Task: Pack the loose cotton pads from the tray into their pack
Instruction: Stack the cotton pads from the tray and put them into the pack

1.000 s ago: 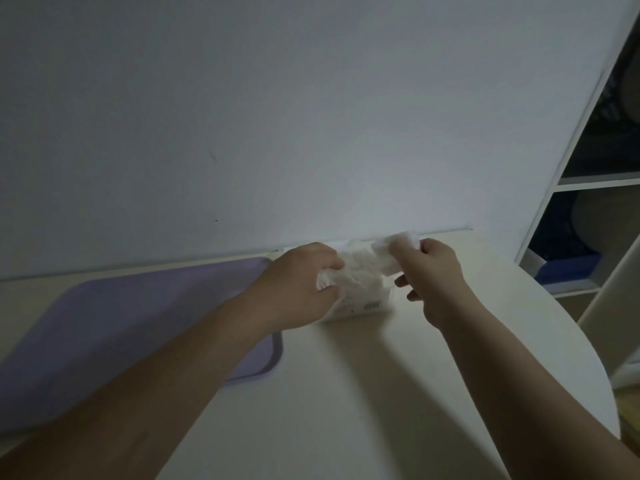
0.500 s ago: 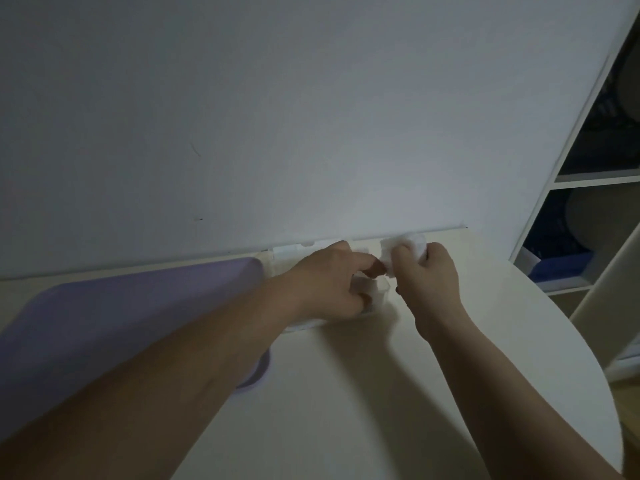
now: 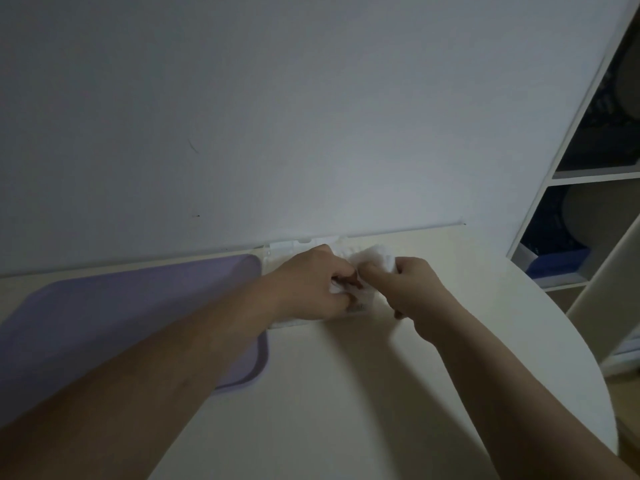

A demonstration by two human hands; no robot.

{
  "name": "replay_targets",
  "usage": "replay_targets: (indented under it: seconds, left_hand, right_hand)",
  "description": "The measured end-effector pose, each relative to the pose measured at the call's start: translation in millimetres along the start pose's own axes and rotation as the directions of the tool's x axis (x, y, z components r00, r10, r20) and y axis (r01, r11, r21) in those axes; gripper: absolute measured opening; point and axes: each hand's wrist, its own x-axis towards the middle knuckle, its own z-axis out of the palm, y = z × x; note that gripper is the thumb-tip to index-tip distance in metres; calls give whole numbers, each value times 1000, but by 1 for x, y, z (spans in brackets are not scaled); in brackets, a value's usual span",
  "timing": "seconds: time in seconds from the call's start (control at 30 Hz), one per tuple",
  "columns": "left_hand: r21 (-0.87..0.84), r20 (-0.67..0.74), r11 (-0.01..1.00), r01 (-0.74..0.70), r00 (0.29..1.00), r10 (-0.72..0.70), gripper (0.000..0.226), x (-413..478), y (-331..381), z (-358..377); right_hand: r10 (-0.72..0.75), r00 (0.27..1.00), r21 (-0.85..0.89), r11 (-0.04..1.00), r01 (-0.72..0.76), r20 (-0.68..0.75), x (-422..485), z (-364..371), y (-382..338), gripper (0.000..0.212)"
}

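The tray (image 3: 104,323) is parked on the left side of the table (image 3: 346,393). The pack (image 3: 294,247) is laid just right of it, against the wall. The pack is covered by the left hand (image 3: 311,282). Cotton pads (image 3: 375,258) are pinched in the right hand (image 3: 415,289) at its right end. Shelving (image 3: 588,174) is stood off right.

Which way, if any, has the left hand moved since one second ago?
Yes. The left hand has moved right, away from the tray corner and closer to the right hand.
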Motion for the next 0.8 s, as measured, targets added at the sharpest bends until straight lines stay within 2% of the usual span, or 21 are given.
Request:
replay_targets:
  seconds: [0.07,0.17,0.2,0.27,0.37,0.43,0.5,0.6,0.7,0.8]
  left_hand:
    - [25,37,1000,-18,999,17,1,0,2,-2]
    - [55,94,998,-19,995,14,6,-1,4,-10]
    - [69,108,997,-23,994,16,15,-3,3,-13]
    - [93,126,995,-22,992,10,32,-6,-1,-17]
    - [81,112,997,-1,994,-8,41,-6,-6,-13]
    - [71,102,997,6,995,-13,45,-3,-9,-6]
    - [50,80,999,8,997,-12,40,-4,-9,-5]
    - [-13,11,1000,8,1000,-8,32,-11,-7,-10]
    - [-75,-29,997,35,999,-38,32,-14,-9,-10]
    - [-106,-43,993,49,998,-53,31,-17,-9,-9]
  right_hand:
    - [-36,999,-58,998,35,-22,3,-1,2,29]
    - [-39,999,-255,966,39,3,11,-2,-2,47]
    - [-17,1000,-355,935,24,25,15,-4,-6,48]
    - [32,998,-555,832,3,55,20,-8,-17,47]
    - [27,997,-790,612,39,70,26,-5,-36,32]
    - [0,998,-872,487,50,57,27,6,-44,22]
    - [20,998,-904,425,50,65,27,15,-49,25]
    - [160,980,-873,487,25,118,24,16,-58,33]
    - [293,930,-836,549,28,224,26,10,-60,28]
    - [369,891,-777,629,-29,265,23,5,-63,43]
